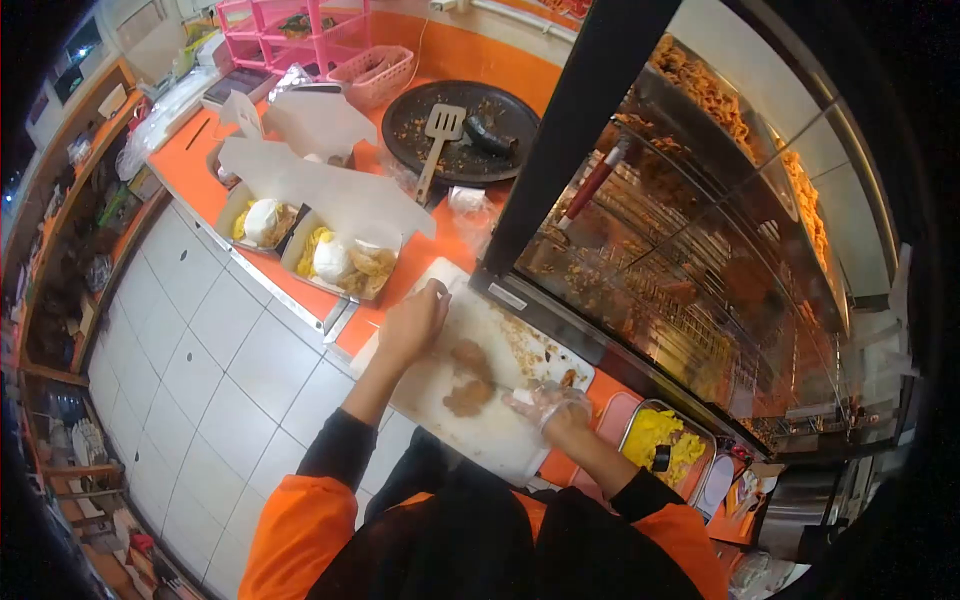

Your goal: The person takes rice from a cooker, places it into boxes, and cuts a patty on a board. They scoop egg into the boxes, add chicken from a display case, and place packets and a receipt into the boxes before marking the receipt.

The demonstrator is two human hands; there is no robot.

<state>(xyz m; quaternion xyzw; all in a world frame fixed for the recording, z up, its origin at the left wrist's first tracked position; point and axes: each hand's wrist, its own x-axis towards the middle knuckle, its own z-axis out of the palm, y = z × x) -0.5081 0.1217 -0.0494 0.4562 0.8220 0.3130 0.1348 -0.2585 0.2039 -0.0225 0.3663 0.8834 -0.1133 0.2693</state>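
A white cutting board [530, 440] lies in front of me, with brown pieces of fried meat [468, 378] on its middle and crumbs towards its far side. My right hand [556, 404] wears a clear plastic glove and is closed around the white handle of a knife [521, 396]. Its thin blade is hard to make out and points at the meat. Over the far left part of the board is my left hand [414, 322], bare, with its fingers curled together. What it holds, if anything, is hidden.
Open takeaway boxes [345, 270] with rice and yellow food stand beyond my left hand. Behind them are a black round tray [400, 125], a slotted spatula [442, 135] and a pink basket [375, 72]. A glass display case [640, 270] rises at right, near a tray of yellow food [655, 440].
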